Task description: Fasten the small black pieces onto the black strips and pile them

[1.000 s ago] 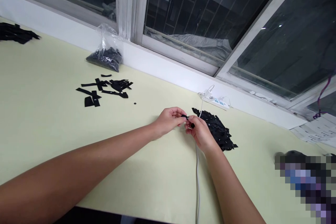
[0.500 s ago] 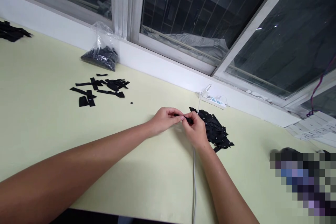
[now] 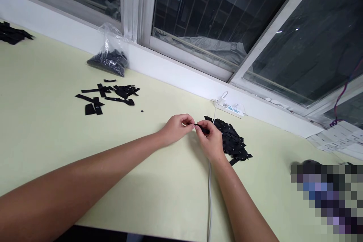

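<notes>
Between my two hands a short black fabric strip (image 3: pixel 204 129) is held just above the table. My left hand (image 3: pixel 179 127) pinches its left end between thumb and fingertips. My right hand (image 3: pixel 211 140) grips the rest of it, with part of the strip showing inside the curled fingers. Right behind my right hand spreads a heap of black fabric strips (image 3: pixel 233 140), some bearing small white marks. Further left lies a looser scatter of similar strips (image 3: pixel 124 91). One small dark round piece (image 3: pixel 142 111) lies alone near that scatter.
A clear plastic bag (image 3: pixel 109 58) with dark pieces stands by the wall. More black strips (image 3: pixel 13 34) lie far left. A power strip (image 3: pixel 231 109) sits behind the heap; a white cable (image 3: pixel 210 200) runs under my right hand. A blurred-out person (image 3: pixel 326 196) is at right.
My hands have drawn slightly apart, the left shifting a little to the left, so a bit of the strip shows between the fingertips. The heaps look the same.
</notes>
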`<state>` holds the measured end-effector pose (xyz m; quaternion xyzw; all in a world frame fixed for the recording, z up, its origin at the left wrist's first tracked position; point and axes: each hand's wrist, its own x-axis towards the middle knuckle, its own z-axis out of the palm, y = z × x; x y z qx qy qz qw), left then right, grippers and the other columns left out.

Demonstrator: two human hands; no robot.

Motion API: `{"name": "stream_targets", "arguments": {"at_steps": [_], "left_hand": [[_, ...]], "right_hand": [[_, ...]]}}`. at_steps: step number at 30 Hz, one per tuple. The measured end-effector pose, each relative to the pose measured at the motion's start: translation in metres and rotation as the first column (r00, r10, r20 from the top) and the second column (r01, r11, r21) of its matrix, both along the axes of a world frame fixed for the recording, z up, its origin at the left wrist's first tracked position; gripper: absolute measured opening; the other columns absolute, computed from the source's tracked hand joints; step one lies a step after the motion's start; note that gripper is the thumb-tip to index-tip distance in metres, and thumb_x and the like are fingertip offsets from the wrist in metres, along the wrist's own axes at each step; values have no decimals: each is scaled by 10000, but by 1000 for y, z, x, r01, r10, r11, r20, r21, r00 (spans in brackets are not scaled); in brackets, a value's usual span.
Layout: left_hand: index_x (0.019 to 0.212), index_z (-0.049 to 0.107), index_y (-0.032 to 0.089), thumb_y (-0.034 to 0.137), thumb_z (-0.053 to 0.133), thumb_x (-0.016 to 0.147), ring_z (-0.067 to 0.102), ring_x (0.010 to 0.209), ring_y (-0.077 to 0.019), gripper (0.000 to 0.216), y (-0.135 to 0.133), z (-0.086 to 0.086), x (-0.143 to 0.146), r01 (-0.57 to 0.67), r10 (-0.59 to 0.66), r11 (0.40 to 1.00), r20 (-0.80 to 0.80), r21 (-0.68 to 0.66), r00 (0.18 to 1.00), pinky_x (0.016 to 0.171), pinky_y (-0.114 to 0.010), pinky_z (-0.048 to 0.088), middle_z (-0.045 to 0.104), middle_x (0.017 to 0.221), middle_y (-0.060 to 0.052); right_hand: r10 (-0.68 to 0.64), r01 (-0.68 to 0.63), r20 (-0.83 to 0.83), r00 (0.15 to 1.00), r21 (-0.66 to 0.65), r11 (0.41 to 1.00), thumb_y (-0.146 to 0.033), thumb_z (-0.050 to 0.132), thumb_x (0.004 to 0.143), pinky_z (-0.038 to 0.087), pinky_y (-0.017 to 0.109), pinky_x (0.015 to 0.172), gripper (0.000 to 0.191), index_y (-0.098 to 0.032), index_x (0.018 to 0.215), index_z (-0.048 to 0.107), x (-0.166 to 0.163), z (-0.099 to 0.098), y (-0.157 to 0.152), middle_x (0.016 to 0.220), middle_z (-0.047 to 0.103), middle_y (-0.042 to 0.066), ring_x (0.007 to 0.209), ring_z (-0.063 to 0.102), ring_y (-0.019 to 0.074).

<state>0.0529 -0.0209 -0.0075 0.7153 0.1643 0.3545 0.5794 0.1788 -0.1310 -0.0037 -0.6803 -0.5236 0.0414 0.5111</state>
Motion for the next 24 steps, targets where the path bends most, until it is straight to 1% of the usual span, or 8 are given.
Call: {"name": "stream_targets", "arguments": {"at_steps": [2,4,9,12,16,19,22,24], "left_hand": [[833,653,161,231,630,797,622,815,-147,82,-1,0,-1,-5,5,998,1,55,1000,727,-267,494,673,843,-29],[857,641,166,225,608,812,624,830,-149,81,-3,-1,-1,6,-7,998,10,67,1000,727,-266,497,670,864,-31],[904,655,154,278,689,785,638,885,-167,175,-3,-1,1,65,-63,997,61,-41,996,816,-305,512,687,910,-54],[903,674,146,310,716,774,641,856,-165,213,-1,-2,1,86,-81,992,63,-87,995,828,-320,508,701,897,-60],[851,689,149,295,711,770,624,809,-155,169,1,-3,0,29,-28,998,28,-54,999,787,-304,494,698,849,-47],[834,689,154,301,698,779,608,782,-149,157,4,-3,0,-3,3,1000,13,-16,1000,753,-290,480,688,824,-38],[841,673,154,318,688,789,576,727,-135,173,12,-3,1,-53,53,999,19,-8,998,703,-276,462,663,792,-29],[851,656,155,317,677,797,566,715,-130,172,19,-3,0,-126,126,992,48,-16,991,700,-273,460,651,799,-26]], "right_hand": [[9,-9,-6,1000,-10,1000,-364,623,848,486,300,692,181,-218,929,691,-1,-1,1,897,728,51,806,648,201],[-1,1,-22,1000,-6,1000,-360,624,844,486,299,686,174,-218,911,697,-2,-1,1,878,728,43,769,641,192],[-35,37,-65,997,28,999,-367,636,824,493,301,683,180,-211,898,689,-4,0,1,862,722,44,755,635,189],[-23,25,-74,997,30,999,-362,630,824,500,303,693,182,-208,901,688,-3,1,1,861,721,46,762,637,187],[23,-21,-115,993,21,1000,-354,635,813,511,304,705,176,-202,885,686,-2,1,3,868,719,55,792,644,190],[43,-45,-173,984,-6,999,-365,638,808,506,290,652,197,-200,903,686,-2,-2,5,902,714,62,773,635,182],[86,-102,-267,960,-47,994,-403,644,807,495,274,590,290,-207,1021,654,1,-8,7,964,702,60,737,613,166],[74,-98,-284,956,-73,992,-412,654,802,490,273,585,380,-217,1125,608,3,-12,7,992,693,57,738,605,164]]}}
